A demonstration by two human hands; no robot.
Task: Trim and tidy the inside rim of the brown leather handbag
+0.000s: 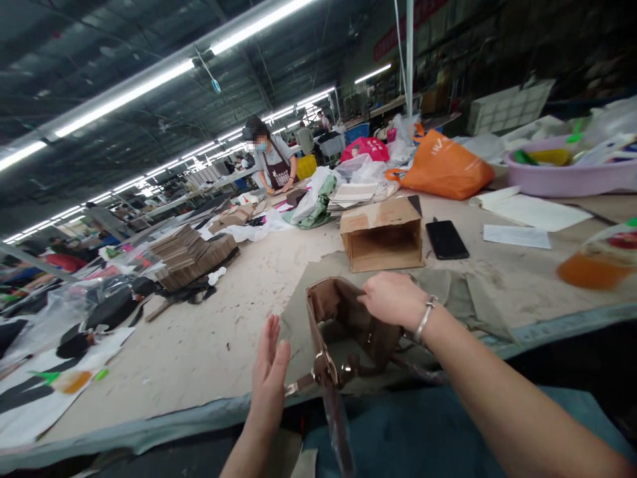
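No lettering can be read with certainty. The orange bag (444, 167), lying beyond the cardboard box (382, 234), carries white letters too blurred to make out. Left of that bag, a co-worker's dark apron (279, 174) bears a pale print, illegible. High above the bag, a red banner (398, 34) shows unreadable characters.

A long, scuffed worktable (233, 299) is seen strewn with materials. An open cardboard box (382, 234) is set beside a black phone (446, 239), with white paper sheets (517, 236) near them. An orange bag (442, 167) and a lilac plastic basin (572, 174) are placed further back. Stacked brown card pieces (192, 255) are piled at the left, and olive fabric (462, 295) is spread along the near edge.
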